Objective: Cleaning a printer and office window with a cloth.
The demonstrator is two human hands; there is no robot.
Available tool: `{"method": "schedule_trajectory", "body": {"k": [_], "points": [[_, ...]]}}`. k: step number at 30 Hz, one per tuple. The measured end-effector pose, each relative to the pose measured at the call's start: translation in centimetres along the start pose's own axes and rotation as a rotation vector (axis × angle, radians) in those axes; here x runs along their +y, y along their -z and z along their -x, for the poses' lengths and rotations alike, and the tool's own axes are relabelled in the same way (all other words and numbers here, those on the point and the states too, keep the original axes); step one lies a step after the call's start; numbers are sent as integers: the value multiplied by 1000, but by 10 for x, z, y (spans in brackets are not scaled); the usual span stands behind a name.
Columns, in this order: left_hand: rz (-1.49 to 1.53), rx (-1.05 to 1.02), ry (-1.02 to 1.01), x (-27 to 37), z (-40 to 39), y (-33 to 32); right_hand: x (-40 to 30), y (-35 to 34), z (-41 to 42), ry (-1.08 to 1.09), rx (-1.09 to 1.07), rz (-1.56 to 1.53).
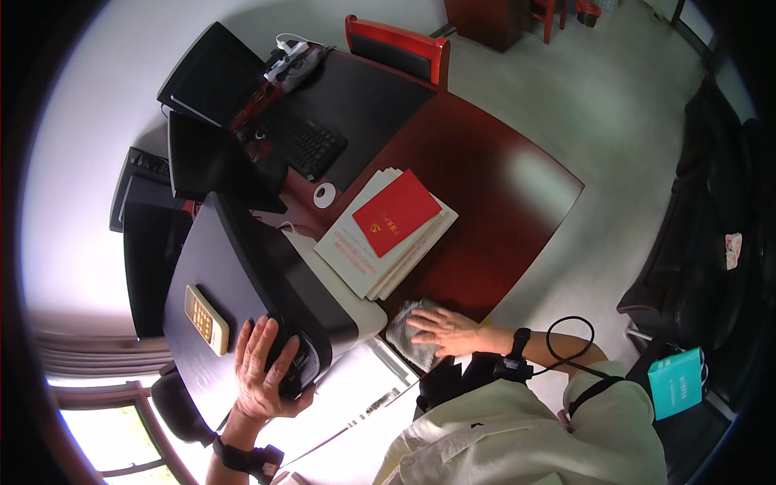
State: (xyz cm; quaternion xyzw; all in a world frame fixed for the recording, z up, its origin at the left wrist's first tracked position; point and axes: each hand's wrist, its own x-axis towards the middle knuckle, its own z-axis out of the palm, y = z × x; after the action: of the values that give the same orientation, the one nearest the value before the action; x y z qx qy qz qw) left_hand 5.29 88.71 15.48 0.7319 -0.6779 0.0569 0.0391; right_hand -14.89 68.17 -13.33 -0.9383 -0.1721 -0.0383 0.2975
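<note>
My left hand (264, 370) rests on the near corner of a black-and-white printer (242, 291), its fingers spread over the lid's edge and its thumb below. A pale yellow remote control or handset (207, 319) with buttons lies on the printer's lid. My right hand (445, 330) presses flat on a grey cloth (412, 336) at the edge of the dark red wooden desk (479, 200). Beyond the cloth, a red booklet (397, 212) lies on a stack of papers (345, 254), close to the printer's side. The underside of the cloth is hidden.
Several dark monitors (212, 73) stand along the wall side. A black keyboard (303, 142), a white round object (324, 195) and a grey bundle (297, 68) are on the desk. A red-framed chair (397, 48) stands at the far edge; a turquoise bag (676, 383) is at right by a black sofa (697, 242).
</note>
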Motion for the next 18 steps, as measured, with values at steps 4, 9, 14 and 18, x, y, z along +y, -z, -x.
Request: {"method": "schedule_trajectory", "body": {"k": [4,9,14,18], "points": [[-31,4,19,-3,9,5,53,66,5,-443,238,243],[-18,36,-13,0,-2,1,183,133,78,-1033,425,485],[-21,40,-12,0,-1,-1,165,115,64,-1039,485,594],[-57,22,3,1,6,3,54,55,32,-520,246,337]]}}
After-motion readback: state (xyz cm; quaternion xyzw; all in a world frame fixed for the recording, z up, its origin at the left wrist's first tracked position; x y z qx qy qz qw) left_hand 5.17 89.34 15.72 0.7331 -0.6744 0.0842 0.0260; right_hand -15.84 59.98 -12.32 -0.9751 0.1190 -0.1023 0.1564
